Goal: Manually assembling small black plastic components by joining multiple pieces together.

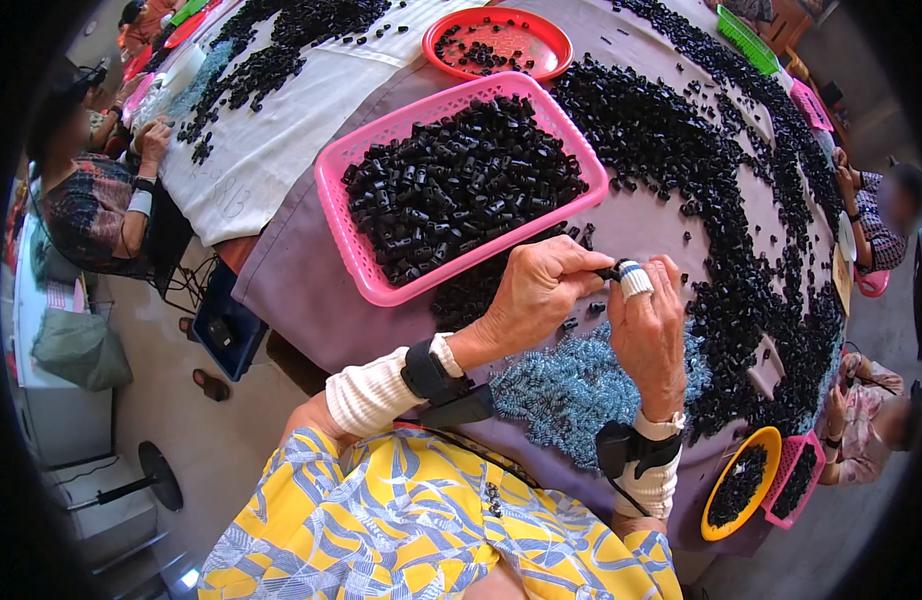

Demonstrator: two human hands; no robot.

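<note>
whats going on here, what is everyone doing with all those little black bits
A person seated at a cloth-covered table pinches a small black piece between the left hand and the right hand, whose fingertip is taped. A pile of pale blue springs lies just below the hands, a pink basket full of black pieces above them. Loose black pieces cover the table, and other people sit around it.

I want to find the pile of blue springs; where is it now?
In the head view, the blue springs lie on the table between both wrists, below the pink basket.
</note>
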